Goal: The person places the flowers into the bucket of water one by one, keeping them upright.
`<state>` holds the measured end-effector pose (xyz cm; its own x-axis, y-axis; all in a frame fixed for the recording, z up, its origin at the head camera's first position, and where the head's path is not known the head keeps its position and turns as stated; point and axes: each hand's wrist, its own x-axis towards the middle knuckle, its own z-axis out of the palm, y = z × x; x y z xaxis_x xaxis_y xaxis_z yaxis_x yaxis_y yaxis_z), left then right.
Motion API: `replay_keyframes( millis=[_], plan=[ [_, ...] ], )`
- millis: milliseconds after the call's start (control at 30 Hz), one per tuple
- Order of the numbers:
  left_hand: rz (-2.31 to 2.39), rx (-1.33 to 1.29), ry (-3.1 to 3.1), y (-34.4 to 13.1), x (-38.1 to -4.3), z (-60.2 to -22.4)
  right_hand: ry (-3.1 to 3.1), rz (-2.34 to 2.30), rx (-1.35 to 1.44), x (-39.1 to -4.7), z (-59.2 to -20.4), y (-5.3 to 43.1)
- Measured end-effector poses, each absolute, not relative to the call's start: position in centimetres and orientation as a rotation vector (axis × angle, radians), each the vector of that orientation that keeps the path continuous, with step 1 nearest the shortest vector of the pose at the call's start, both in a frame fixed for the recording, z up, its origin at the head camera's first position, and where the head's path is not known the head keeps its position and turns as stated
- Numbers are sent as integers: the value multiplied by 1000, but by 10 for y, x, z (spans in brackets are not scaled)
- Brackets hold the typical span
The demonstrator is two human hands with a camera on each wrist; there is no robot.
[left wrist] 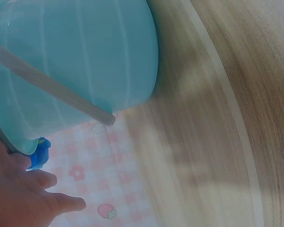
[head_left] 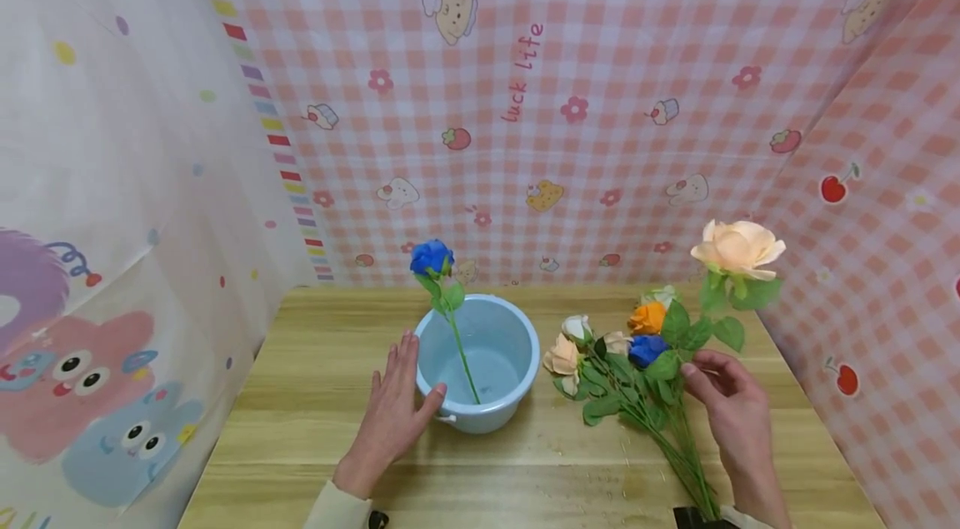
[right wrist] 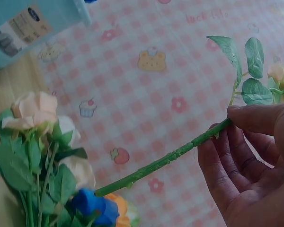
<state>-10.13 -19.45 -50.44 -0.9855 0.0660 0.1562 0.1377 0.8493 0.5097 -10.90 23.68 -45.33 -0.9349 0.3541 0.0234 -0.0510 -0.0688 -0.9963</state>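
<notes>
A light blue bucket (head_left: 480, 421) stands mid-table, with one blue rose (head_left: 432, 259) leaning in it, its stem reaching down inside. My left hand (head_left: 397, 404) rests on the bucket's left rim, fingers straight. In my right hand (head_left: 738, 404) a peach rose (head_left: 738, 250) is pinched by its green stem (right wrist: 165, 163) between thumb and fingers. That stem's cut end hangs free in the right wrist view, over a bundle of flowers. The bundle lies on the table beside my right hand, with an orange rose (head_left: 647, 318), another blue rose (head_left: 648, 351) and several pale roses.
The wooden table (head_left: 315, 396) is bounded by a pink checked cloth (head_left: 525, 162) behind and at the right. A white printed curtain (head_left: 150, 179) hangs at the left. The bucket's handle (left wrist: 52, 87) hangs along its side. Small water drops lie near the stems.
</notes>
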Motion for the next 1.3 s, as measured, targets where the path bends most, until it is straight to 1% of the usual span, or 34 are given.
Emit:
replay_keyframes(
  millis=[500,1300],
  plan=[
    [-810,-168,-2869,-194,-100,-507,-1936,2059,-244,-113,-435,200],
    [-835,-157,-2862,-193,-99,-506,-2051,2070,-1,-123,-411,142]
  ],
)
